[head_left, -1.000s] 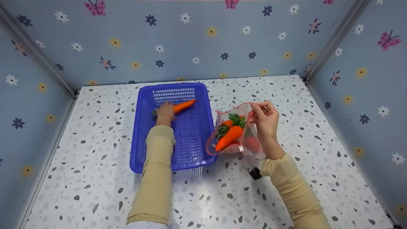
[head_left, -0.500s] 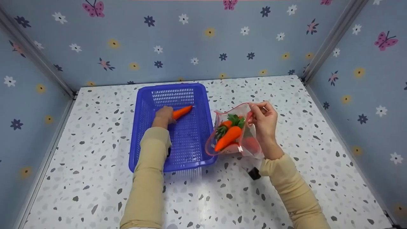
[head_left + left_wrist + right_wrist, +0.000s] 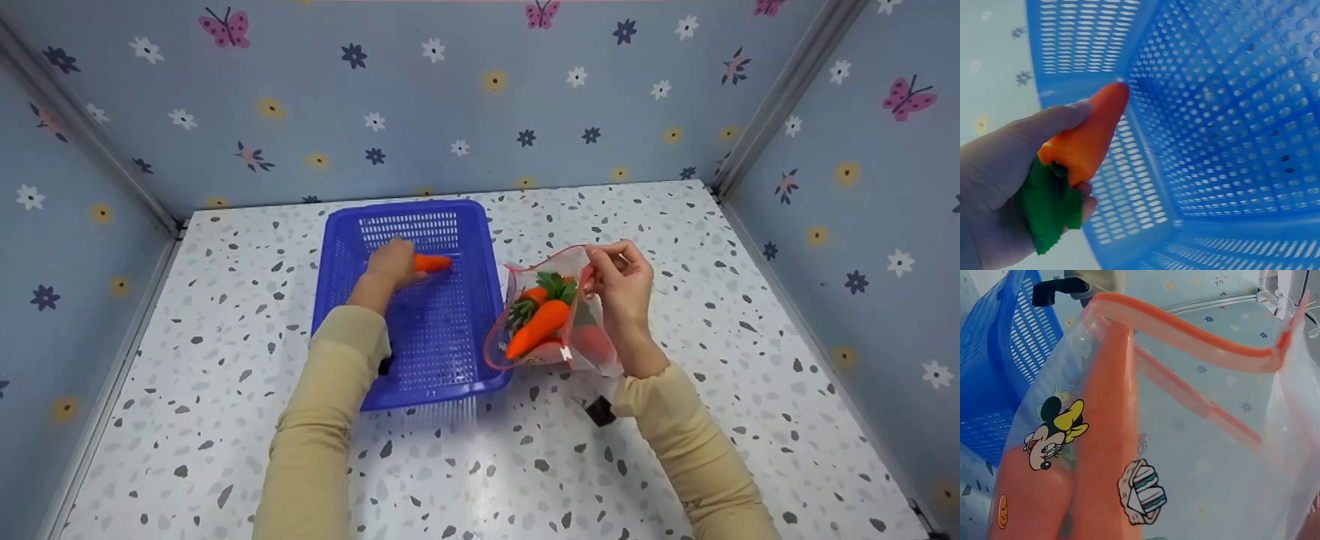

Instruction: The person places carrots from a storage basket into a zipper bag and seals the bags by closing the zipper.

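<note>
My left hand [image 3: 391, 268] is inside the blue plastic basket [image 3: 489, 292] and grips an orange carrot [image 3: 433, 263] near its top. In the left wrist view the thumb lies along one side of the carrot [image 3: 1095, 132], with fingertips on the other side and green leaves [image 3: 1044, 202] by the palm. To the right of the basket, my right hand [image 3: 626, 296] pinches the red-edged rim of a clear zip bag [image 3: 596, 341], whose mouth gapes. Inside it lie carrots [image 3: 540, 328] with green tops. Through the bag's printed wall [image 3: 1202, 467], carrots [image 3: 1106, 427] show in the right wrist view.
The speckled white table [image 3: 202, 375] carries the basket and the bag, with the bag's left edge against the basket's right rim. Flower-print walls [image 3: 450, 97] enclose the back and sides. A black piece [image 3: 600, 410] sits by the right sleeve.
The left forearm has swung left, and the carrot has turned with the hand, its tip now lower and less far out. My right hand and the bag have stayed put.
</note>
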`<state>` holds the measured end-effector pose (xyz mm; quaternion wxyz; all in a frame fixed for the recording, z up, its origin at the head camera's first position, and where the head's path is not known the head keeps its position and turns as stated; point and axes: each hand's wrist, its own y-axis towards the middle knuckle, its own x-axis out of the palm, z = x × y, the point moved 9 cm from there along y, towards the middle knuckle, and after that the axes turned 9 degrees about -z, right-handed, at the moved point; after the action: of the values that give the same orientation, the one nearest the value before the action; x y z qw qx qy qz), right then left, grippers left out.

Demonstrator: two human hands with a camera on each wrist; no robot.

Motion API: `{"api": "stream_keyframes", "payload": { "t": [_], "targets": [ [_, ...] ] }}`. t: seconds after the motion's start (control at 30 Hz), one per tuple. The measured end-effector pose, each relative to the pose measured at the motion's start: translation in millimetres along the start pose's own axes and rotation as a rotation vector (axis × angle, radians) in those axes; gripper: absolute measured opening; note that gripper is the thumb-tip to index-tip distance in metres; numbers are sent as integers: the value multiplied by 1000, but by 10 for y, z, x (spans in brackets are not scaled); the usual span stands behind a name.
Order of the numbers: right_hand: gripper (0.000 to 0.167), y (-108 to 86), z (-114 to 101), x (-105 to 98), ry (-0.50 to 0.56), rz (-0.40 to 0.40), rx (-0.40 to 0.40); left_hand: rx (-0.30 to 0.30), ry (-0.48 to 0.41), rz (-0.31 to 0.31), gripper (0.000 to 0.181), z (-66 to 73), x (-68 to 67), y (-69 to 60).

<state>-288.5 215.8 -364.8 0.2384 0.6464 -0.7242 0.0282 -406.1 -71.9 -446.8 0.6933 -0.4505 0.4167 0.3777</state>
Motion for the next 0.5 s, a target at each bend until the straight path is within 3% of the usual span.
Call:
{"api": "stream_keyframes", "payload": {
  "t": [0.2,0.5],
  "targets": [
    [5,-1,9,-8,-14,12,13,60,-2,118,40,142,-176,-204],
    [6,1,1,-5,-43,21,24,75,-116,257,39,318,-393,-574]
  ]
}}
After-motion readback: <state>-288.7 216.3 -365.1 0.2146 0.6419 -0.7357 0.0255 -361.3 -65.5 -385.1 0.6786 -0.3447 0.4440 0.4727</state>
